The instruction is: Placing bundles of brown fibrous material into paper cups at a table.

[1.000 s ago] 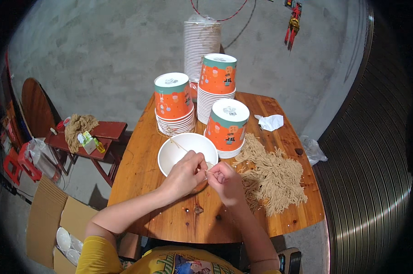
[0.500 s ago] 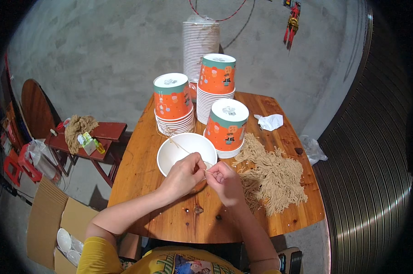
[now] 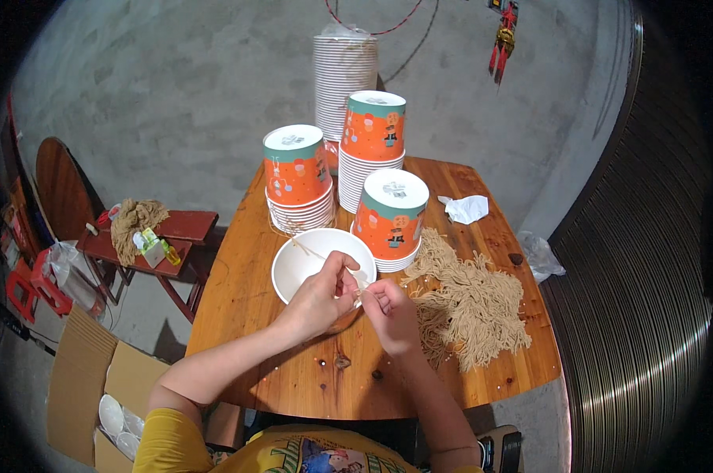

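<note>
Over the near rim of a white paper bowl [image 3: 293,264], both my hands meet fingertip to fingertip. My left hand [image 3: 318,303] is closed in a pinch on a thin tan string [image 3: 307,249], which trails out over the far side of the bowl. Its fingers partly cover the bowl's right side. My right hand [image 3: 394,317] pinches too, at the string's near end. A small pale bit shows between the fingertips, too small to name. To the right of my right hand lies a loose heap of tan strings [image 3: 474,307].
Upside-down stacks of orange and green paper buckets [image 3: 391,225] stand just beyond the bowl on the wooden table [image 3: 293,378]. A tall wrapped stack of white tubs [image 3: 345,79] rises behind. Crumpled white tissue [image 3: 465,209] lies far right. An open cardboard box [image 3: 84,378] sits lower left.
My fingertips have shifted slightly, and a pale bit now shows between them where a thin tan strand showed before. The bowl, stacks and string heap stay in place.
</note>
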`<state>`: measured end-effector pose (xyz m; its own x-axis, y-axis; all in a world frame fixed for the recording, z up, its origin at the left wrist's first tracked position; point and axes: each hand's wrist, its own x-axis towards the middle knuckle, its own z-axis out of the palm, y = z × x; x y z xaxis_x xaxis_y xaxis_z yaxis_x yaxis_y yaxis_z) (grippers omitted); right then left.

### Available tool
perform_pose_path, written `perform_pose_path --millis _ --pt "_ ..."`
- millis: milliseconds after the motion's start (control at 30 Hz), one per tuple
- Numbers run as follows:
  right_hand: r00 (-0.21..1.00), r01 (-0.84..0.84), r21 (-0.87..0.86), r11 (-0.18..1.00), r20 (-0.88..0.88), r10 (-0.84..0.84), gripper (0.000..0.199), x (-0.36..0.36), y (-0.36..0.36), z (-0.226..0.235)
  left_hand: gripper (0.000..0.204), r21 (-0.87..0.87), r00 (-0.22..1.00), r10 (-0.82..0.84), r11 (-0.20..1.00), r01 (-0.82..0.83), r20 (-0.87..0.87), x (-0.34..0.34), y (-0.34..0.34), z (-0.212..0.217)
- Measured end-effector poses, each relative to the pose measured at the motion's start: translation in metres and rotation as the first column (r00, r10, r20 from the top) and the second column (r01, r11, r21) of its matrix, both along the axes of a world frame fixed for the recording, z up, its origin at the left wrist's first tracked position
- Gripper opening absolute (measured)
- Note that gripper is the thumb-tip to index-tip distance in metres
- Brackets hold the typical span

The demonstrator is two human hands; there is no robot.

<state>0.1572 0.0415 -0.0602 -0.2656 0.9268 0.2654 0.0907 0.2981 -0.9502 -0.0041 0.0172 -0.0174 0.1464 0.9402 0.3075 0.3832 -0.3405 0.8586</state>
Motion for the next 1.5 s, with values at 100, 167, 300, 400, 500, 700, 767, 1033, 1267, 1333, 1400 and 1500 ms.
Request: perform_pose_path --millis 100,167,300,400,500,700,767,1033,1267,1333,1400,1500 --pt "0.998 0.037 -0.008 0.999 -0.053 -0.037 0.007 -0.003 0.000 -0.001 0.035 -0.017 1.000 0.012 1.000 -0.012 0.004 0.001 -0.001 0.003" --pt "0.992 0.072 0.007 0.997 -0.106 -0.071 0.009 -0.002 -0.001 0.000 0.036 -0.009 1.000 0.005 1.000 -0.005 0.007 0.001 0.001 0.001" --pt "0.937 0.130 0.533 0.836 0.209 -0.279 0.018 0.005 0.001 0.003 0.039 0.011 1.000 -0.010 1.000 0.010 0.003 0.001 0.002 -0.001" --pt "0.909 0.085 0.629 0.772 0.269 -0.319 0.019 0.008 0.002 0.004 0.040 0.030 1.000 -0.013 0.999 0.013 -0.029 0.003 0.001 0.002" --pt "0.887 0.059 0.689 0.722 0.296 -0.355 0.018 0.009 0.002 0.008 0.040 0.046 0.998 -0.011 0.999 0.014 -0.069 0.004 0.000 0.006" --pt "0.858 0.039 0.665 0.746 0.360 -0.366 0.017 0.011 0.000 0.015 0.040 -0.035 0.994 -0.030 0.999 0.027 -0.102 0.003 0.000 0.010" --pt "0.861 0.033 0.661 0.750 0.362 -0.357 0.017 0.013 0.001 0.015 0.040 -0.034 0.993 -0.078 0.997 0.075 -0.093 0.004 0.003 0.005" --pt "0.981 -0.078 -0.040 0.996 -0.181 0.070 0.006 0.014 0.012 -0.006 0.037 -0.105 0.992 -0.116 0.988 0.110 -0.050 0.004 0.003 0.006" --pt "0.957 -0.139 -0.087 0.987 -0.268 0.111 0.009 0.020 0.011 -0.002 0.034 -0.127 0.992 -0.098 0.988 0.087 -0.078 0.004 0.003 0.006" --pt "0.958 -0.159 -0.105 0.982 -0.255 0.128 0.008 0.022 0.012 0.000 0.033 -0.125 0.992 -0.097 0.988 0.086 -0.085 0.004 0.003 0.006" --pt "0.953 -0.175 -0.142 0.974 -0.274 0.131 0.008 0.022 0.012 0.002 0.031 -0.119 0.990 -0.105 0.989 0.093 -0.095 0.003 0.002 0.006" --pt "0.935 -0.207 -0.184 0.961 -0.325 0.140 0.008 0.023 0.012 0.003 0.028 -0.147 0.990 -0.102 0.985 0.088 -0.093 0.004 0.001 0.010"
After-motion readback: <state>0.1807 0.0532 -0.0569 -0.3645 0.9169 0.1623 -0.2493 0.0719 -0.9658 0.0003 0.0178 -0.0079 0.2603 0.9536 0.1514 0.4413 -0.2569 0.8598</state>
